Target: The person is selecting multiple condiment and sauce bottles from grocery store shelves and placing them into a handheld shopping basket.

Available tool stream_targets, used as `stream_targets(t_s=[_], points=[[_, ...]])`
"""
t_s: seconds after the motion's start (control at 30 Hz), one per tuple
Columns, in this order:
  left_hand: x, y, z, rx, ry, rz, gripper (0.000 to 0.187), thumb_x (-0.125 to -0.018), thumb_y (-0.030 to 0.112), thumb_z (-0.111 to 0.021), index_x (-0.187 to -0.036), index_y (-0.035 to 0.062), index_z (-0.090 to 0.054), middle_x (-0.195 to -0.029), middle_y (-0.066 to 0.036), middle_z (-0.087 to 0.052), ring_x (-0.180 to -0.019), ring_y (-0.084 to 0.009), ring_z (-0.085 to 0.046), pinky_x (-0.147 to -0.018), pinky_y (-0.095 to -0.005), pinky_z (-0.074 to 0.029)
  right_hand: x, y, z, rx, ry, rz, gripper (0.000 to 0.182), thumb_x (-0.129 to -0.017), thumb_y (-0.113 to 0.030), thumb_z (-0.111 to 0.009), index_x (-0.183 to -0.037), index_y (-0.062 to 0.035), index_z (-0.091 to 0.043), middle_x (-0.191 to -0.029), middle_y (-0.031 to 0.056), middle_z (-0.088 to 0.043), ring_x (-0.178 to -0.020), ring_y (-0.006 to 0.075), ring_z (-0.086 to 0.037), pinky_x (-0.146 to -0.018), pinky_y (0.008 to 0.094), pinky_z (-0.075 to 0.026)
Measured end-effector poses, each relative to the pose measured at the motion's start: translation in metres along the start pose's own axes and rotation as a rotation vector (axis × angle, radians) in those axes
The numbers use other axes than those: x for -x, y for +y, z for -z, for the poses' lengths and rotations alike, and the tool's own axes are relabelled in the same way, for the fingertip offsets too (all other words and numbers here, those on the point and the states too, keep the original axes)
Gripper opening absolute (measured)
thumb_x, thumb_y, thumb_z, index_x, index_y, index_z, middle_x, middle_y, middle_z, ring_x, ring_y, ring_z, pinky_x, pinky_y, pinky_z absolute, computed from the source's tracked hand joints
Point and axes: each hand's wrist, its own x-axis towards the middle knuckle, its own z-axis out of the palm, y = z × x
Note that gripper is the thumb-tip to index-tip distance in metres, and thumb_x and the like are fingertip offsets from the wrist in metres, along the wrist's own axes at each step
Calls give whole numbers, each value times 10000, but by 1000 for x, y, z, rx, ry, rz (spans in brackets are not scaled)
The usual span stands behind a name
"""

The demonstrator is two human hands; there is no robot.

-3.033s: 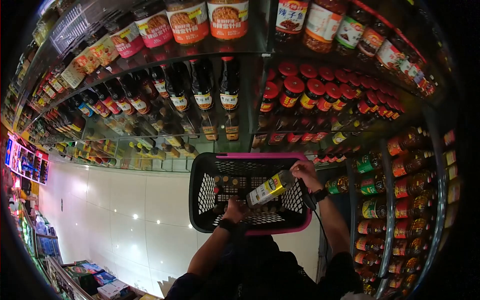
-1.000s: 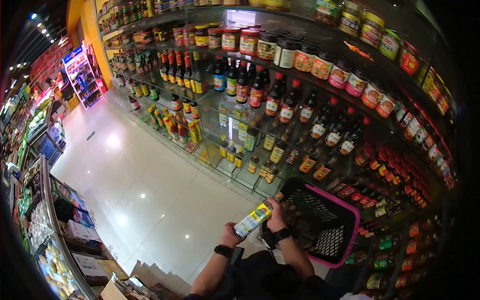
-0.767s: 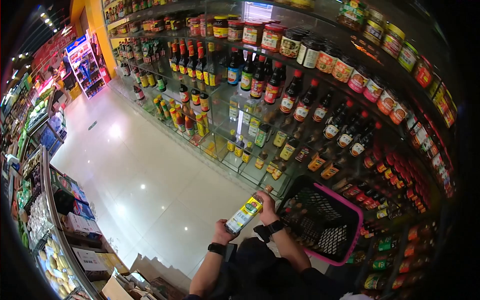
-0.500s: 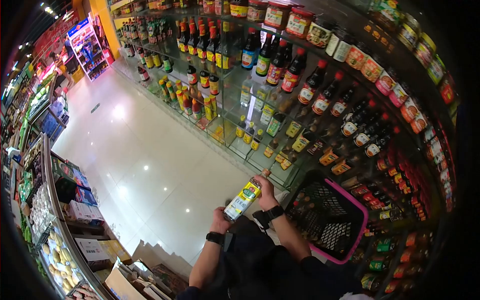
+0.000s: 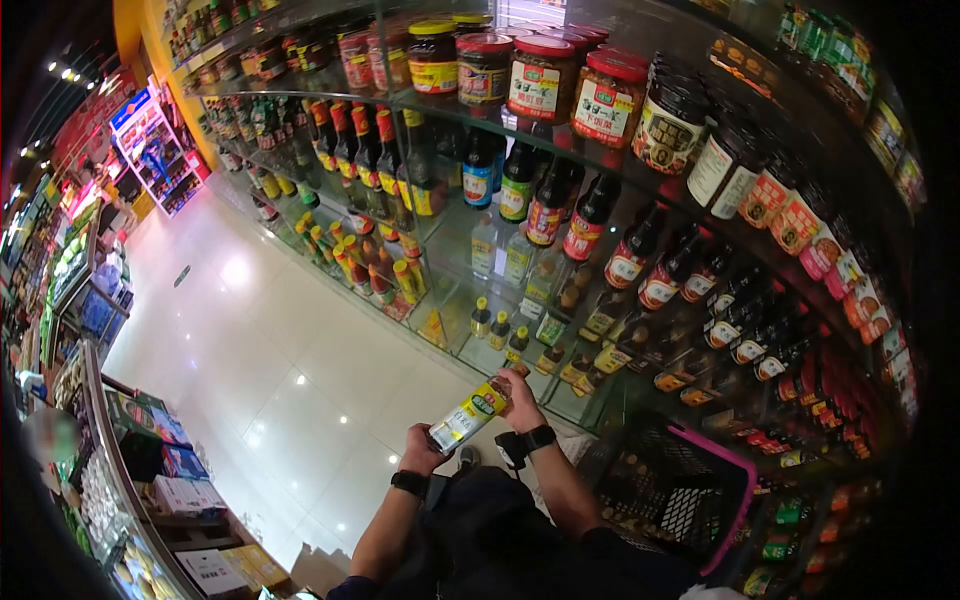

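A clear bottle with a yellow and white label (image 5: 468,418) is held tilted in front of the body, its neck toward the upper right. My left hand (image 5: 422,449) is closed on its base end. Around the neck end, my right hand (image 5: 520,402) is wrapped. Both wrists wear dark bands. To the right of my right forearm is a black basket with a pink rim (image 5: 728,462).
Glass shelves (image 5: 455,235) with dark sauce bottles (image 5: 590,218) and red-lidded jars (image 5: 608,97) rise ahead and to the right. A tiled floor (image 5: 270,340) runs along the left. Produce stands and boxes (image 5: 190,494) line the far left.
The view has shifted, so the shelves look larger and the jars nearer. Both hands still hold the bottle, now slightly lower and further left in view. The basket appears lower.
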Motion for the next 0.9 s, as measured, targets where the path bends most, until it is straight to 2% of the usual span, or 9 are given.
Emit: stream_targets(t_s=[0.1,0.17,0.27,0.33,0.47,0.6,0.7,0.8,0.9], points=[[-27,18,-22,-13,56,-15,345,-768,200,-312,-976,-33,-458,-999,-184,-545,-916,-353,-536,-784,-489,-412,-13,-25,-17,7,105,-20,142,-753,-255,-573,-794,-123,-545,-739,3,-563,-682,146,-546,-613,291,-459],[-42,20,-33,-115,157,28,390,-785,230,-296,-1054,-15,-437,-1080,-158,-501,-1019,-342,-478,-864,-458,-371,-26,-35,-11,20,131,20,167,-757,-275,-577,-813,-123,-538,-755,0,-560,-695,140,-542,-605,299,-463],[-82,22,-30,-182,69,89,376,-787,223,-302,-1053,-5,-439,-1069,-156,-504,-1016,-339,-482,-847,-469,-378,-43,-44,13,-8,161,45,140,-757,-269,-573,-791,-138,-536,-742,-10,-557,-702,133,-542,-587,302,-466],[-166,25,33,-286,-130,78,351,-788,216,-315,-1040,12,-449,-1056,-153,-514,-995,-335,-499,-831,-476,-386,-52,-51,30,6,239,16,150,-764,-292,-549,-754,-142,-536,-732,-15,-568,-694,133,-544,-608,306,-453],[-87,30,-96,-411,221,88,310,-781,214,-355,-991,23,-479,-1020,-151,-542,-958,-339,-517,-856,-480,-381,-46,-60,52,30,271,45,218,-759,-341,-520,-788,-129,-562,-740,-2,-580,-719,151,-549,-642,331,-432],[-125,42,-99,-422,153,169,316,-786,211,-345,-982,2,-477,-1017,-161,-540,-946,-341,-521,-831,-505,-392,-28,-73,44,12,337,20,267,-760,-378,-517,-832,-126,-569,-860,18,-586,-808,194,-549,-696,406,-442],[-150,53,-101,-470,117,242,256,-783,216,-339,-895,40,-489,-881,-118,-562,-848,-287,-544,-770,-471,-405,-28,-77,44,-36,287,-27,307,-761,-409,-513,-866,-124,-560,-890,36,-579,-845,219,-551,-730,442,-445],[-154,68,-123,-455,123,310,278,-783,218,-340,-911,16,-480,-887,-143,-554,-855,-301,-548,-768,-466,-424,-37,-77,36,-58,299,41,343,-762,-423,-508,-910,-116,-543,-864,63,-589,-834,243,-567,-742,467,-444],[-119,85,-172,-580,-52,185,282,-786,207,-331,-914,-2,-470,-881,-165,-548,-862,-310,-552,-781,-454,-433,-48,-76,20,-108,297,139,321,-770,-386,-506,-914,-100,-532,-841,68,-598,-778,234,-590,-715,459,-469]])
